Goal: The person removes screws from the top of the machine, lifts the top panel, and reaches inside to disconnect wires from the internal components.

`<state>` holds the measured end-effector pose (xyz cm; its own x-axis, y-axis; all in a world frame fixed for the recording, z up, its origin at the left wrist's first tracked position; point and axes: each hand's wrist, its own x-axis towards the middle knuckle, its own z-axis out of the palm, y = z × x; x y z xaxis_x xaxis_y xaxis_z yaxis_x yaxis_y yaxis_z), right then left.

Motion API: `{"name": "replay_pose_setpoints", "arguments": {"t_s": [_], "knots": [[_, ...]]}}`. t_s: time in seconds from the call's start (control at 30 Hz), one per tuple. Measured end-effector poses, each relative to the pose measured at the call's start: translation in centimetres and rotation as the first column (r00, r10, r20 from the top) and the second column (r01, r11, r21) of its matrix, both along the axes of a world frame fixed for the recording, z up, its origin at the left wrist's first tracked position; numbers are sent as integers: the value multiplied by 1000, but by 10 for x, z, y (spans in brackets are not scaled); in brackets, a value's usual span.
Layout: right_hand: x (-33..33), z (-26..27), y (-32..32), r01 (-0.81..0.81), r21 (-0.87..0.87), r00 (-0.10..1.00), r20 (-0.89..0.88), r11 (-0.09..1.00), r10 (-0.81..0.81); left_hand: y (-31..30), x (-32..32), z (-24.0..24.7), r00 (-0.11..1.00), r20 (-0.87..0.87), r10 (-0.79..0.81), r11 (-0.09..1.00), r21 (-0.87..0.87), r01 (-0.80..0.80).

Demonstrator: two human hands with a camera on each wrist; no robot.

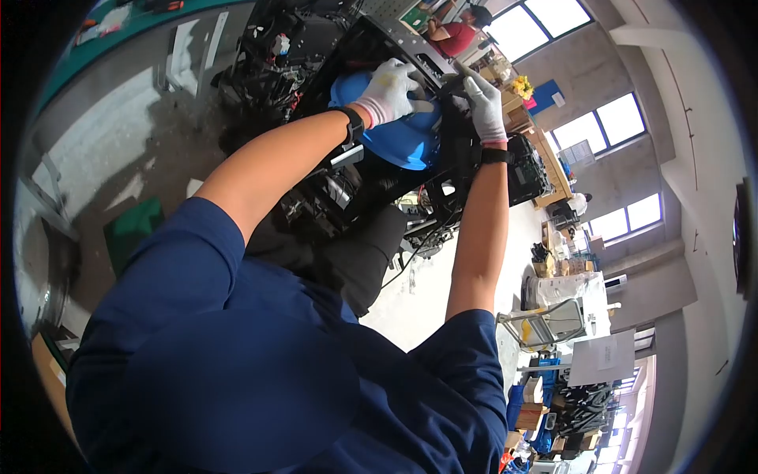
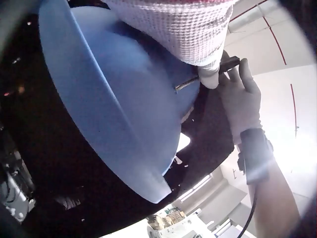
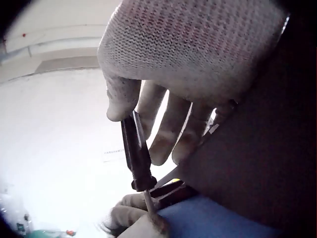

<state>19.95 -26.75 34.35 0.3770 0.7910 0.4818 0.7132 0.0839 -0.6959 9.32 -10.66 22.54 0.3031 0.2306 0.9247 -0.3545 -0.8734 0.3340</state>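
The white-knit-gloved right hand (image 1: pixel 485 110) pinches a dark-handled, thin-shafted screwdriver (image 3: pixel 136 151) near the curved blue plastic shell (image 1: pixel 403 146), and a loosened pinch could send it skidding into the white-gloved left hand (image 1: pixel 387 91), whose grip, partly hidden, I cannot tell.

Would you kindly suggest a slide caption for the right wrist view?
Gloved right hand grips a screwdriver by its handle, with the left hand at its shaft.
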Motion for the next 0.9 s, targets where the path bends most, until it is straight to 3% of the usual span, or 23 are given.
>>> {"name": "replay_pose_setpoints", "arguments": {"t_s": [0.17, 0.27, 0.33, 0.47, 0.67, 0.9], "knots": [[3, 1, 0, -57, 12, 994, -90, 998, 58, -2, -4, -2, 998, 48, 30, 1000, -4, -30], [11, 0, -1, -40, 4, 998, -56, 999, 40, 1, -6, -10, 996, 88, -8, 995, 102, -1], [10, 1, -2, 73, -30, 995, -72, 997, -75, 2, -5, -15, 995, 94, -37, 990, 138, 24], [11, 0, 3, 91, -51, 989, -112, 995, -96, 4, -9, -17, 997, 51, -59, 986, 158, 51], [10, 0, 0, 30, -23, 999, -31, 999, -31, -1, -12, -16, 998, 61, -28, 991, 133, 19], [7, 0, -1, -25, 60, 985, -170, 998, 35, 2, -8, -16, 999, 15, -41, 995, 93, 39]]}}
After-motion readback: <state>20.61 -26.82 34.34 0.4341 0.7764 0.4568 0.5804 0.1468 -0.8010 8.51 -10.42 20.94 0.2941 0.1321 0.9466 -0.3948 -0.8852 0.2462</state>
